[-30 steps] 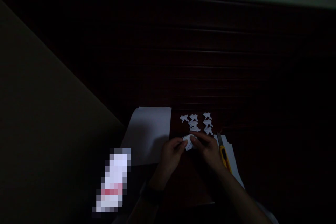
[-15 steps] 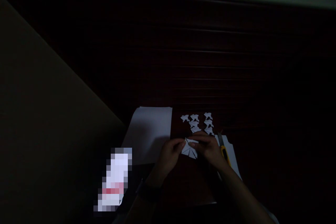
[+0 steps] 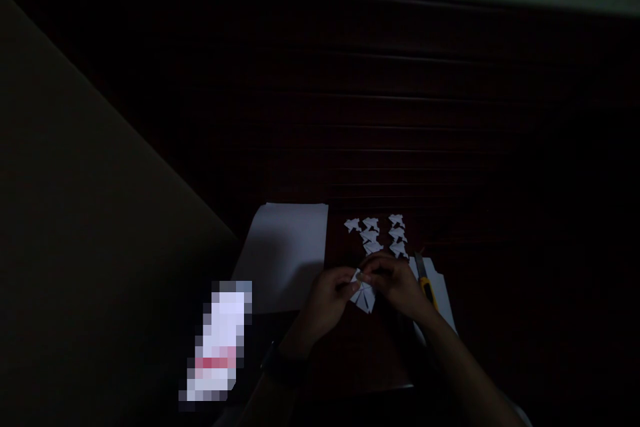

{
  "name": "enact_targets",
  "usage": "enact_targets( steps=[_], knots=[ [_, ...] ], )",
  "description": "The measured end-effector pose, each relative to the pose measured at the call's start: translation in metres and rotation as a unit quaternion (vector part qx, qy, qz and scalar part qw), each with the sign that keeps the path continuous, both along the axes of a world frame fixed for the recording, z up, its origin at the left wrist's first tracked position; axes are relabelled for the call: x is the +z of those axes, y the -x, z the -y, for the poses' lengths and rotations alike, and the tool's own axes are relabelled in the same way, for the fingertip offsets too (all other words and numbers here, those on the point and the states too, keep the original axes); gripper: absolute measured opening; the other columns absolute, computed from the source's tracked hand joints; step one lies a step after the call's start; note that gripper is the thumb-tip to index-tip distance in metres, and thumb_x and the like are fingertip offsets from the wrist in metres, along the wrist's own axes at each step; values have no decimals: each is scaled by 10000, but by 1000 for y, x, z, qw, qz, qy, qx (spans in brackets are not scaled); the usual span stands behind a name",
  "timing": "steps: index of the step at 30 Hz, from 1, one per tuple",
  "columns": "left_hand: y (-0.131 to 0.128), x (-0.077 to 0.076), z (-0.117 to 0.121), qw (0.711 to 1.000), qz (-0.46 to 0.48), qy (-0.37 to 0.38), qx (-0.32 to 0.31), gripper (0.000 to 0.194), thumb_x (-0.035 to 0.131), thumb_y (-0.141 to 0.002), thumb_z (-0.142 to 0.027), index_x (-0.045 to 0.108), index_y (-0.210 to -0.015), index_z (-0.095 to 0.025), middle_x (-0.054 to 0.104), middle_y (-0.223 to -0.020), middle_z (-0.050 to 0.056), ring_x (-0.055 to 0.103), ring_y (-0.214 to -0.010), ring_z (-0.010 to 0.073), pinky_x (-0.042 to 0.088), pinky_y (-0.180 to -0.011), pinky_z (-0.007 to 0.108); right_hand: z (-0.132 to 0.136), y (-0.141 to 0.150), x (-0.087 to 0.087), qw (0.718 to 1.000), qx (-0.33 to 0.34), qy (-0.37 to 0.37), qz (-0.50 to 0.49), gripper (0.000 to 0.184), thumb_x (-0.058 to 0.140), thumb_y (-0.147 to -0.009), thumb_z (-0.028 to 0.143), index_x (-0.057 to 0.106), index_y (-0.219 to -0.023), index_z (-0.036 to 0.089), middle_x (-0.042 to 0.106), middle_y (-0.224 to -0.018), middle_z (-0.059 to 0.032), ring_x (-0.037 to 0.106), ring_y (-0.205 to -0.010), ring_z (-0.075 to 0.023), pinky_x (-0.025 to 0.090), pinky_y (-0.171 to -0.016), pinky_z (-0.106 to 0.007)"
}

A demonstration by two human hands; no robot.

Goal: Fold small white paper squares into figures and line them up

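A small piece of folded white paper (image 3: 365, 299) with crease lines is pinched between my two hands, one corner pointing down toward me. My left hand (image 3: 327, 300), with a dark band at its wrist, grips the left edge between thumb and fingers. From the right, my right hand (image 3: 400, 283) closes thumb and fingers on the upper part, hiding some of it. Just beyond the hands lie several small folded paper figures (image 3: 371, 236) in short columns, with another column of folded figures (image 3: 397, 235) to the right.
A stack of white paper sheets (image 3: 290, 240) lies to the left. At right, a yellow utility knife (image 3: 427, 292) rests on more white paper (image 3: 444, 293). A blurred-out bright object (image 3: 220, 340) is at lower left. A pale wall (image 3: 90, 213) rises on the left.
The folded paper has turned, so a corner now points down toward me, and it has shifted slightly nearer. Both hands have changed their pinch on it slightly.
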State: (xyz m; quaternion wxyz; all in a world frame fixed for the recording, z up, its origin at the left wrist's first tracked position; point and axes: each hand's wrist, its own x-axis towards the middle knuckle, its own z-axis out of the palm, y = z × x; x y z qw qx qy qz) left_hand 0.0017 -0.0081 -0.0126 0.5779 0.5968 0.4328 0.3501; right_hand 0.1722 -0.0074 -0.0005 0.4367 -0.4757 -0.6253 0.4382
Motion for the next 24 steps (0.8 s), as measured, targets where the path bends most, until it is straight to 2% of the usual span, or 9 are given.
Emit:
enact_targets(
  steps=[6,14,19,24],
  knots=[
    [0,4,1,1000,4,12,-11,177,564,-776,-206,677,-904,-160,708,-874,62,641,-816,190,483,-708,283,2,-3,0,999,37,-10,0,61,653,-762,225,699,-724,213,638,-935,-48,600,-862,-194,460,-777,-339],
    [-2,3,0,1000,-3,4,7,191,547,-775,-182,682,-908,-161,712,-909,70,648,-826,192,492,-731,300,4,4,-1,1000,-14,-18,8,93,622,-785,248,658,-708,211,642,-816,-39,595,-806,-197,456,-731,-322],
    [-1,0,0,1000,-1,5,13,178,551,-781,-196,676,-902,-160,707,-928,72,645,-861,189,485,-763,295,6,6,-5,997,-48,-28,52,95,612,-795,240,650,-712,214,618,-759,-20,577,-732,-178,425,-656,-287],
    [-1,0,0,999,-3,9,33,118,568,-769,-196,640,-856,-162,692,-840,50,639,-761,168,472,-656,261,9,6,-6,992,-59,-54,96,87,597,-802,214,642,-727,218,600,-729,-11,561,-696,-169,408,-641,-279]
  ],
)
